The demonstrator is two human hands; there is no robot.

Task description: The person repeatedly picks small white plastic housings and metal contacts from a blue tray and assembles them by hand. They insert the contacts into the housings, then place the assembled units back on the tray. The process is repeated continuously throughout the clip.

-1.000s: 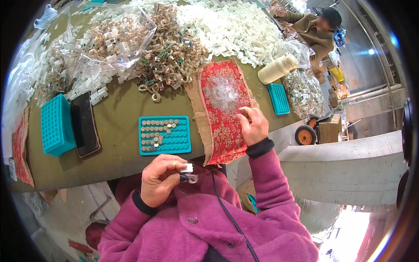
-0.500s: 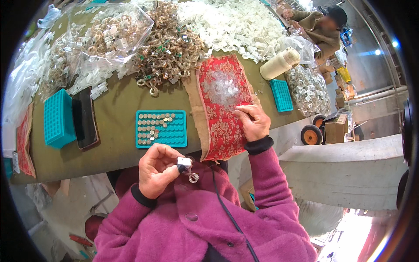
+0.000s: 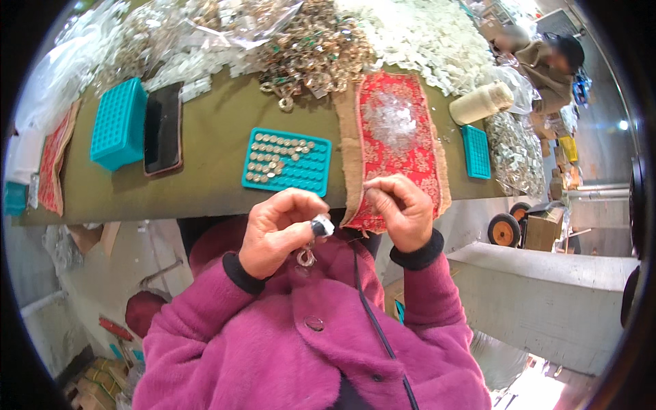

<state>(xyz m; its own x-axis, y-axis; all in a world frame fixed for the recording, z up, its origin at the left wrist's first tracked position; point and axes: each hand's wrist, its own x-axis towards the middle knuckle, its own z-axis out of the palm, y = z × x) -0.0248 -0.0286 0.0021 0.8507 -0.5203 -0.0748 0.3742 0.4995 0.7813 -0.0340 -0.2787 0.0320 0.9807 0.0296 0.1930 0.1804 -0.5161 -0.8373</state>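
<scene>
My left hand (image 3: 283,229) pinches a small white plastic piece (image 3: 326,225) with a black part at its side, in front of my coat. Below it hangs a curled, clear loop (image 3: 305,257). My right hand (image 3: 404,210) is closed in a pinch over the near edge of the red patterned cloth (image 3: 395,167); anything between its fingertips is too small to make out. On that cloth lies a heap of thin clear plastic bits (image 3: 389,119). A shallow teal tray (image 3: 307,184) beyond my left hand holds rows of small silver discs (image 3: 263,157) that look like button cells.
Stacked teal trays (image 3: 119,126) and a dark phone (image 3: 162,130) lie at the left. Heaps of brownish loops (image 3: 314,51) and white plastic pieces (image 3: 424,44) cover the far side. A pale bottle (image 3: 482,102) and another teal tray (image 3: 476,152) stand right, near another person (image 3: 550,75).
My right hand has come back from the middle of the red cloth to its near edge, closer to my left hand. My left hand still grips the white piece. The view has shifted.
</scene>
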